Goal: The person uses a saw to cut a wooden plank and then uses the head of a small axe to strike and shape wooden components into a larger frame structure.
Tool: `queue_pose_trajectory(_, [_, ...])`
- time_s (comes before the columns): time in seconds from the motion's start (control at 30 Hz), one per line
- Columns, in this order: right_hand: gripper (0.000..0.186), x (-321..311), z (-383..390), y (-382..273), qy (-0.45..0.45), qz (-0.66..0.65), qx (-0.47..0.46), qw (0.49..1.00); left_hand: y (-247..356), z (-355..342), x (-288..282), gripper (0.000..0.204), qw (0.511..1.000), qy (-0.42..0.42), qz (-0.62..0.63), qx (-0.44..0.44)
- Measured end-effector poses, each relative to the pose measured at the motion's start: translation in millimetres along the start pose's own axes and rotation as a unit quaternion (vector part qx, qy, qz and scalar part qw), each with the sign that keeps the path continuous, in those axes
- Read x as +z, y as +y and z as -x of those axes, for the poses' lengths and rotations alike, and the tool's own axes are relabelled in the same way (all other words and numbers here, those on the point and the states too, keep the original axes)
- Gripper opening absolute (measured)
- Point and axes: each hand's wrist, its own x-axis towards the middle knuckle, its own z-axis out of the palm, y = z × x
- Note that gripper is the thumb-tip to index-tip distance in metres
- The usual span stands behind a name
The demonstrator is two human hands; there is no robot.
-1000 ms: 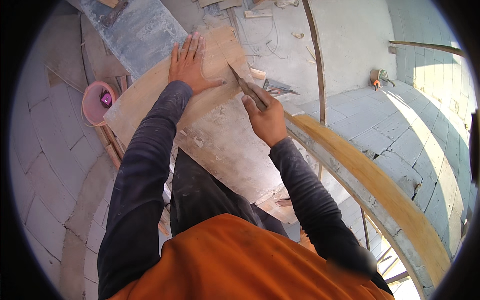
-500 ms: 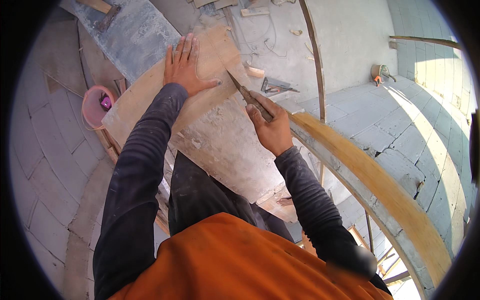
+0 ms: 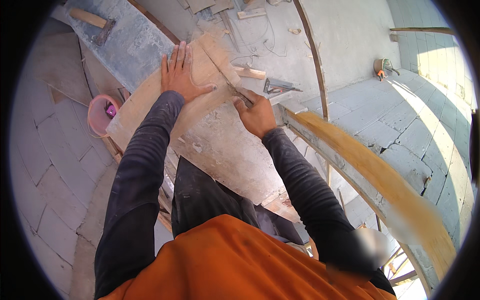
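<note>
My left hand lies flat on a pale thin wooden board, fingers spread and thumb out toward a dark cut line. That line runs in from the board's far edge to its near right edge. My right hand is closed round the handle of a hand saw at the board's right edge, by the near end of the line. Fingers cover most of the handle, and little of the blade shows. Under the board is a worn, plaster-stained panel.
A hammer rests on a grey-blue slab at the far left. Near it stands a pink bucket. Beyond the board are a wood offcut and a metal square. A long wooden beam curves along my right.
My right hand has moved left and slightly forward with the saw, and less of its blade shows. My left hand stays flat on the board. The whole view has shifted slightly.
</note>
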Motion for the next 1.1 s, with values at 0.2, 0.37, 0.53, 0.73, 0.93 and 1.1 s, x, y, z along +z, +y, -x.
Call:
queue_pose_trajectory(0.2, [0.048, -51.7, 111.6, 32.7, 0.082, -0.106, 0.009, 0.991, -9.2, 22.3, 1.4, 0.141, 1.0, -0.027, -0.007, -0.013])
queue_pose_trajectory(0.37, [0.05, -113.9, 191.5, 31.6, 0.149, -0.103, 0.091, 0.979, 1.8, 10.3, -6.2, 0.139, 0.999, -0.029, 0.006, -0.018])
queue_pose_trajectory(0.53, [0.051, -105.4, 232.5, 52.8, 0.201, -0.112, 0.094, 0.968, -5.0, 21.5, -24.5, 0.113, 1.0, 0.012, 0.002, 0.02])
queue_pose_trajectory(0.73, [0.049, -94.5, 279.0, 67.7, 0.244, -0.152, 0.139, 0.947, 129.5, 100.9, -243.9, 0.054, 0.797, -0.017, 0.556, 0.235])
queue_pose_trajectory(0.93, [0.049, -89.5, 287.5, 74.8, 0.252, -0.2, 0.124, 0.939, 230.2, 189.0, -333.5, 0.022, 0.267, -0.252, 0.84, 0.4])
queue_pose_trajectory(1.1, [0.049, -94.1, 302.7, 72.0, 0.27, -0.208, 0.121, 0.932, 257.7, 238.3, -335.8, 0.016, 0.172, -0.217, 0.904, 0.326])
